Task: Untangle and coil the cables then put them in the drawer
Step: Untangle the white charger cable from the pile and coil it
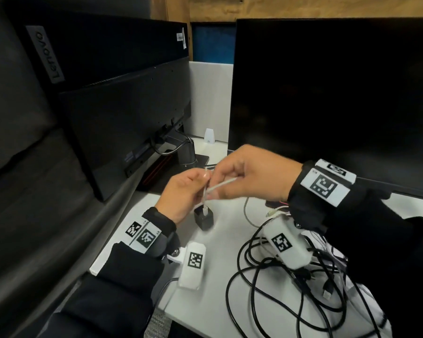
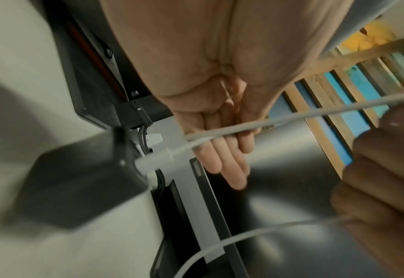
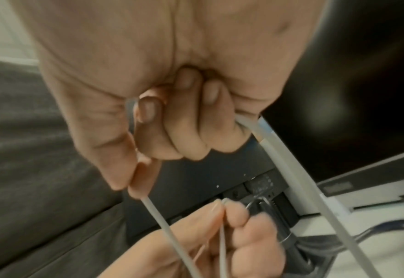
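Both hands hold a thin white cable (image 1: 221,185) above the desk. My left hand (image 1: 185,191) pinches a loop of it between thumb and fingers, and a black charger block (image 1: 204,217) hangs from the cable's white plug just below. My right hand (image 1: 244,174) grips the same white cable (image 3: 158,216) in curled fingers, thumb and forefinger pinching it close to the left hand. The white cable (image 2: 255,127) runs across the left fingers in the left wrist view, with the charger block (image 2: 77,188) blurred. A tangle of black cables (image 1: 279,284) lies on the white desk (image 1: 220,269) under my right wrist.
Two dark monitors stand close behind the hands, one (image 1: 122,118) at the left showing its back and stand (image 1: 186,152), one (image 1: 327,93) at the right. A small white device (image 1: 209,136) sits by the partition. The desk's left edge (image 1: 112,240) drops to a dark floor. No drawer is in view.
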The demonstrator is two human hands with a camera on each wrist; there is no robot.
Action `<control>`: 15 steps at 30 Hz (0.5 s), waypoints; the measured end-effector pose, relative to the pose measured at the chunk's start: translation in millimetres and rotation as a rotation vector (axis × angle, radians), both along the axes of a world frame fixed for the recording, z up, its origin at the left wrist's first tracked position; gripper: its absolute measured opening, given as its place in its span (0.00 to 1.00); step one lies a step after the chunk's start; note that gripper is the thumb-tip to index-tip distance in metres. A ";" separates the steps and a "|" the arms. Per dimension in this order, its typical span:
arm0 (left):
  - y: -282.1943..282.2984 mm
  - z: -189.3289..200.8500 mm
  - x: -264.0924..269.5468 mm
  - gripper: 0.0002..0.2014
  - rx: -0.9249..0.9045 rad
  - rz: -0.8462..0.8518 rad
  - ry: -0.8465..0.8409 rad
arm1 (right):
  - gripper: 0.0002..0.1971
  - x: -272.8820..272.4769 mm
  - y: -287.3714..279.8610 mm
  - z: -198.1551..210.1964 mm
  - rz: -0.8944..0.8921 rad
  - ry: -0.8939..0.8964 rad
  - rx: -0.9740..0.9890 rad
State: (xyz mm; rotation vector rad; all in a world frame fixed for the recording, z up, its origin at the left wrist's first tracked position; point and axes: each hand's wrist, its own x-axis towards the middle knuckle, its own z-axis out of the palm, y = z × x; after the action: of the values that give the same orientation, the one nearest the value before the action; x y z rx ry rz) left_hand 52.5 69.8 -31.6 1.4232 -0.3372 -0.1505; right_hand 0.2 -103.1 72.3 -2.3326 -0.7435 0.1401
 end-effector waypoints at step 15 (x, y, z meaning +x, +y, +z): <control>-9.6 9.3 -10.2 0.16 -0.128 -0.159 0.066 | 0.05 43.5 -25.4 -29.9 -0.411 -0.296 0.210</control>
State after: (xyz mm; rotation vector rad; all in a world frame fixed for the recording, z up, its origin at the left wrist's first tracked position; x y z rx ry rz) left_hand 42.3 60.2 -22.3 1.2617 -0.3990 -0.3001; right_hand 43.7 -128.5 42.5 -2.2713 -0.3760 -0.4510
